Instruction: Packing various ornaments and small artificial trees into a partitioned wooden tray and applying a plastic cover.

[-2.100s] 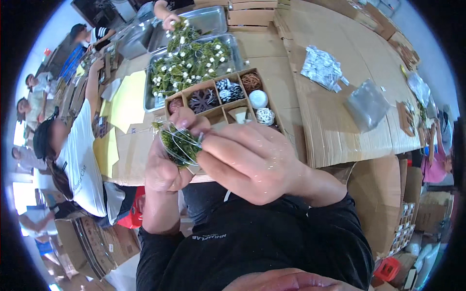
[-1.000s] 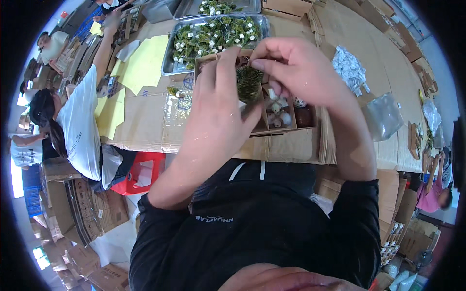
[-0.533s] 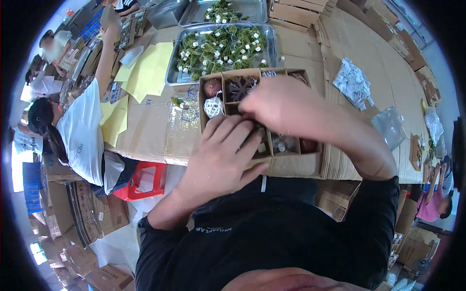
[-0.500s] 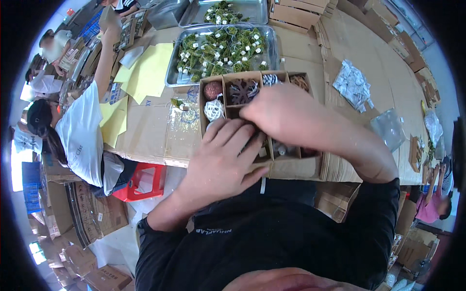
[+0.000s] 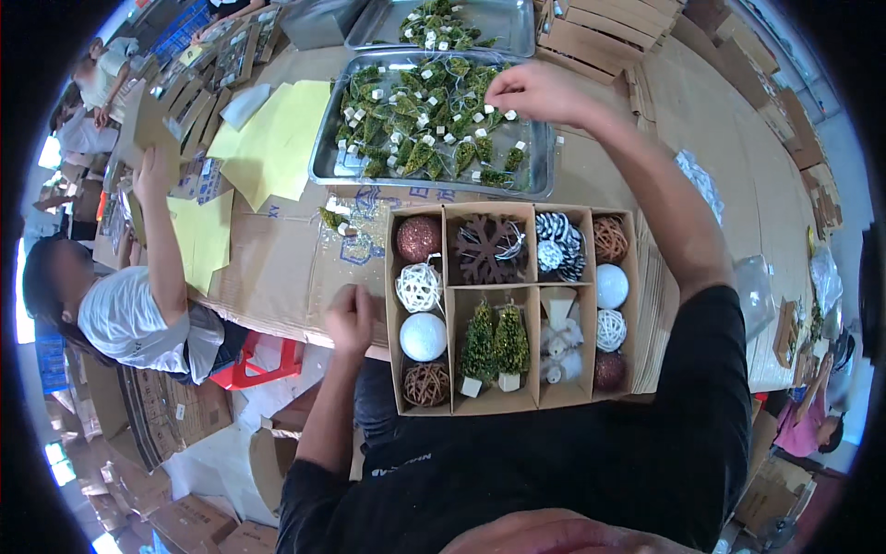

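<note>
A divided cardboard box (image 5: 491, 401) sits close to my body. One compartment holds two small green Christmas trees (image 5: 495, 340) with white block bases. Around them are a brown snowflake (image 5: 487, 249), frosted pine cones (image 5: 559, 246), small whitish figures (image 5: 559, 346), and side columns of glitter balls and wicker balls (image 5: 426, 384). Over the right of a metal tray (image 5: 327, 164) heaped with more little trees (image 5: 406, 120), my right hand (image 5: 535, 95) has its fingertips pinched; what they hold, if anything, is unclear. Left of the box, my left hand (image 5: 351, 319) is curled closed, nothing visible in it.
A loose tree (image 5: 336, 220) lies amid glitter left of the box. Yellow sheets (image 5: 272, 143) cover the table farther left, where a co-worker (image 5: 138, 295) raises a box. Another tray (image 5: 508, 23) stands behind; crumpled silver wrapping (image 5: 701, 185) lies right.
My right hand has gone from inside the box up to the tray of trees. My left hand has come off the box to its left. The box now appears nearer to me.
</note>
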